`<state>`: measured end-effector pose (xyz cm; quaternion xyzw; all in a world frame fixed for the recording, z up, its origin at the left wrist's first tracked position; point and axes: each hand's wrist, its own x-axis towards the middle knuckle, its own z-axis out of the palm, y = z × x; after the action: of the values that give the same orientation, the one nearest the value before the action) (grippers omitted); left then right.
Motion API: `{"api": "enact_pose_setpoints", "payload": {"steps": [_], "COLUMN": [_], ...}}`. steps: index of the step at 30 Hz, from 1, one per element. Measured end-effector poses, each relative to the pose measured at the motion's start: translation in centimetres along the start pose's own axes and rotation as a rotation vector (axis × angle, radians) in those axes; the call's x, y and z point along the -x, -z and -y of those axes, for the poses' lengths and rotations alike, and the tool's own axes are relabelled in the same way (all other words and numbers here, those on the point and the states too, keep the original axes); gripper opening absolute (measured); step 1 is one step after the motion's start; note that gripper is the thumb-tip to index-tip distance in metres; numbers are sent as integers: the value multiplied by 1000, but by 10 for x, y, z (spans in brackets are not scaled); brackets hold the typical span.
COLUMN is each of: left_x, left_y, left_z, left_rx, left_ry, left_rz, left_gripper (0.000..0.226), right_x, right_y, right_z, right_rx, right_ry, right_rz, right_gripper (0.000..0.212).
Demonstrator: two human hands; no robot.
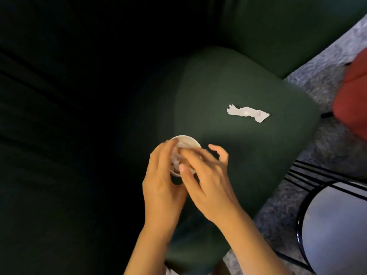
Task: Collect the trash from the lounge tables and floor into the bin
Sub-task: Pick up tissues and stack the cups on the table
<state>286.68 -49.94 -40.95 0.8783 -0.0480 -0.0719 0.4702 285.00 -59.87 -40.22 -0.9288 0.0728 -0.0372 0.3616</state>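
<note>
Now the left hand (164,181) curls its fingers round a small white cup (187,141) over the green cushion (238,82). The right hand (208,181) arches over its mouth, fingers spread and blurred. Whether they pinch the crumpled paper (175,159) inside is unclear. A torn paper scrap (248,113) lies apart on the cushion.

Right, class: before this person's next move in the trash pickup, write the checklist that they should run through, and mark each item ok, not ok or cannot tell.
1. Cup securely held: ok, the left hand has its fingers curled round it.
2. Crumpled paper inside the cup: ok, it shows in the cup's mouth.
3. Right hand free for the next pick: cannot tell, its fingers lie over the cup's mouth and are blurred.
4. Paper scrap collected: not ok, it lies on the green cushion.
5. Bin within reach: cannot tell, none in view.
</note>
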Motion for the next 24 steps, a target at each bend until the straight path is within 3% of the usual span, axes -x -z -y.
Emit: {"api": "enact_pose_setpoints", "payload": {"steps": [2, 5, 7, 10, 16, 18, 20, 24], "left_x": [-4, -9, -12, -16, -16, -14, -15, -17], "left_y": [-4, -15, -21, -28, -45, -48, -49, -48], "left_z": [-2, -4, -5, -5, 6, 13, 20, 26], "left_rx": [-24, -41, -67, -77, -61, -73, -76, -94], "left_ry": [-35, -27, -22, -20, 7, 23, 40, 44], "left_rz": [12, 22, 23, 27, 56, 71, 87, 92], "left_gripper": [48, 38, 33, 30, 29, 29, 30, 32], "right_x": [-4, -15, -24, -37, -67, -74, -78, -73], "right_y": [6, 9, 10, 10, 4, -4, -16, -33], "right_z": [-7, -24, -41, -78, -146, -159, -164, -161], "right_rx": [-108, -280, -279, -172, 97, 126, 147, 171], "right_ry": [-25, -204, -332, -477, -812, -855, -838, -659], "right_rz": [-143, -481, -572, -525, -318, -221, -178, -265], "right_gripper": [28, 21, 18, 20, 56, 60, 55, 25]}}
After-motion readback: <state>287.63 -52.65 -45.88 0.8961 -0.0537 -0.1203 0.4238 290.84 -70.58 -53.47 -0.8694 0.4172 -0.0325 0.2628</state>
